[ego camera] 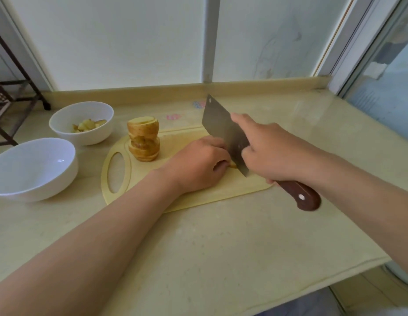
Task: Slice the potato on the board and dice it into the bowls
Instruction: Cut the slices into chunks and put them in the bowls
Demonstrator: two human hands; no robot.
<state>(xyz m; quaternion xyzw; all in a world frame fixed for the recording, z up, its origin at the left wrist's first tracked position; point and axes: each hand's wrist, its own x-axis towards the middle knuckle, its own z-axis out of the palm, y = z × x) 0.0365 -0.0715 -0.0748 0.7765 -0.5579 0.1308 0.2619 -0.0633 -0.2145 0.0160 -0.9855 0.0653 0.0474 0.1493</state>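
A pale cutting board lies on the counter. A stack of potato slices stands near its handle hole. My left hand curls its fingers over potato pieces on the board, which it mostly hides. My right hand grips a cleaver by its brown wooden handle, forefinger stretched along the blade. The blade edge meets the board right beside my left fingers. A white bowl at the back left holds diced potato. A second, nearer white bowl holds nothing.
The beige counter ends in a front edge at the lower right. A low ledge and window panels run along the back. A dark metal rack stands at the far left, beside the bowls.
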